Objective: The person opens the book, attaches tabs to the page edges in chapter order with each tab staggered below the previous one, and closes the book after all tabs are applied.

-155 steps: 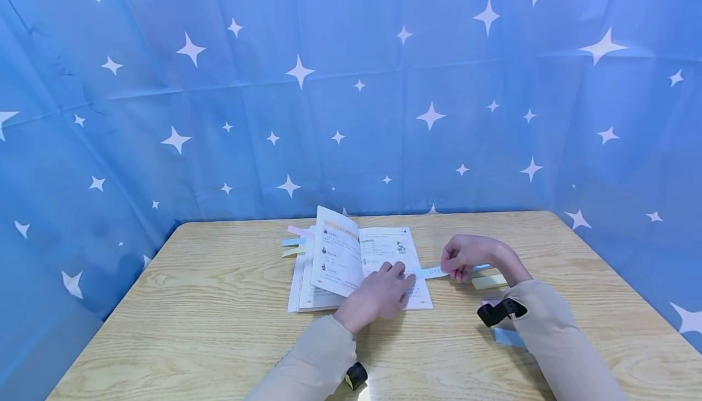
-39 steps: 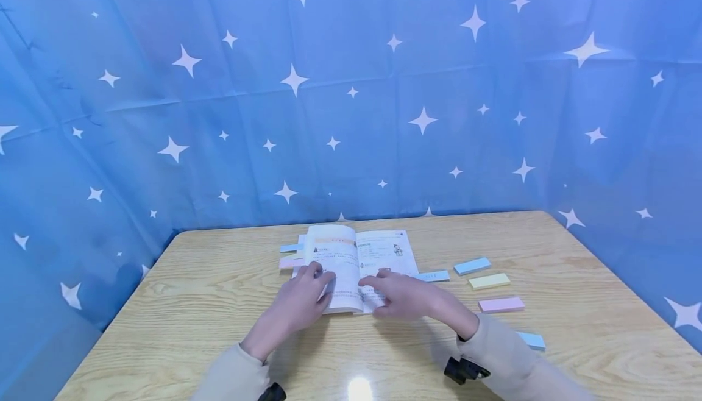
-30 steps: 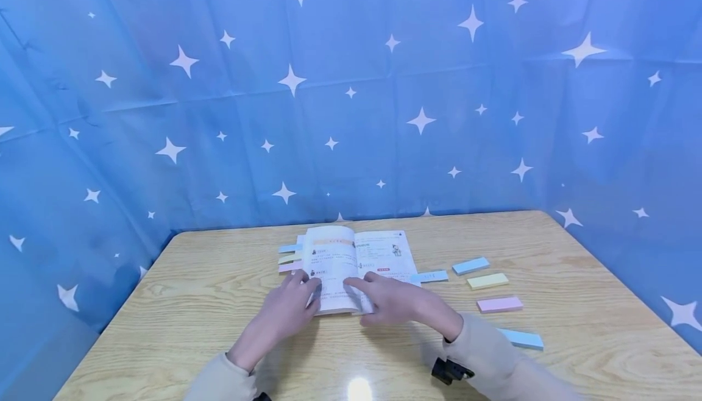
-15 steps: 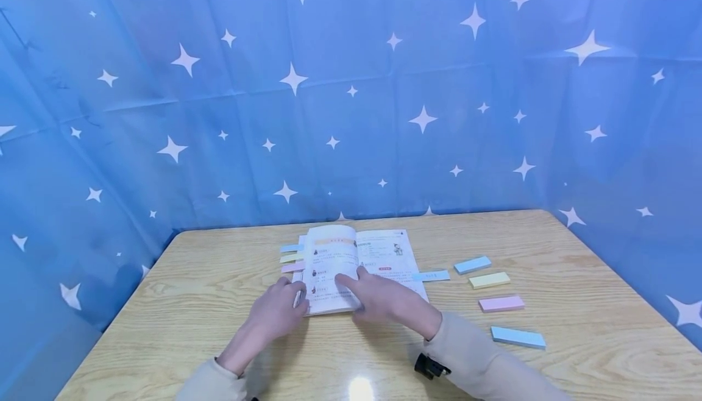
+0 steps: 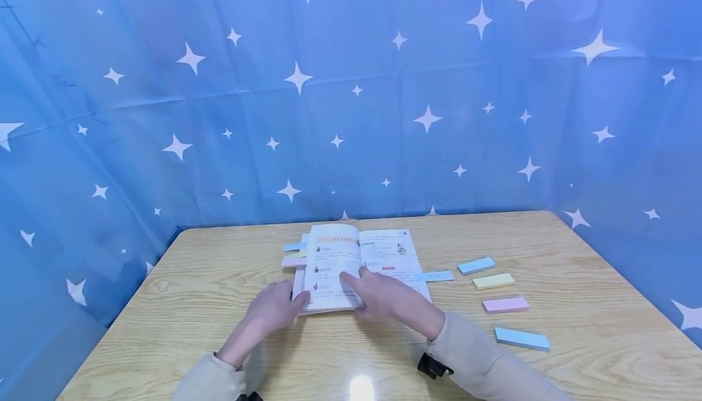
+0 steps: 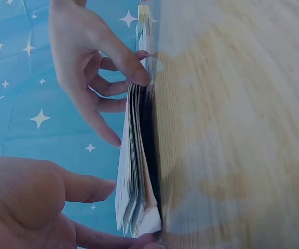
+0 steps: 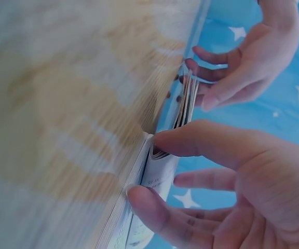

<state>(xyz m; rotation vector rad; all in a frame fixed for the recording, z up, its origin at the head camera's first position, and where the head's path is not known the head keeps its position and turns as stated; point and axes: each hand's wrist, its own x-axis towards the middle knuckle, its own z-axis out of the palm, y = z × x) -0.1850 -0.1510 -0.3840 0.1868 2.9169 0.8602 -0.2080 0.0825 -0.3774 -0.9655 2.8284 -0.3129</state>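
An open book (image 5: pixel 334 267) with printed pages lies at the table's middle. My left hand (image 5: pixel 272 308) grips its lower left edge, thumb on the page side and fingers by the lower edge of the stack in the left wrist view. My right hand (image 5: pixel 378 296) holds the left page stack near the spine; its thumb is at the near edge and its index finger lies on the left page. A blue sticky strip (image 5: pixel 437 276) with writing juts from the right edge. Pink (image 5: pixel 294 261) and blue (image 5: pixel 294 247) strips stick out on the left.
Right of the book, sticky-note pads lie in a column: blue (image 5: pixel 476 266), yellow (image 5: pixel 493 281), pink (image 5: pixel 506 305) and another blue pad (image 5: pixel 522 338). A blue star-patterned curtain (image 5: pixel 351 145) hangs behind the wooden table (image 5: pixel 164 340).
The blue strip, earlier in my right hand, now juts from the book's right edge. The raised page lies lower. Both hands have shifted leftward, the left one to the book's left edge.
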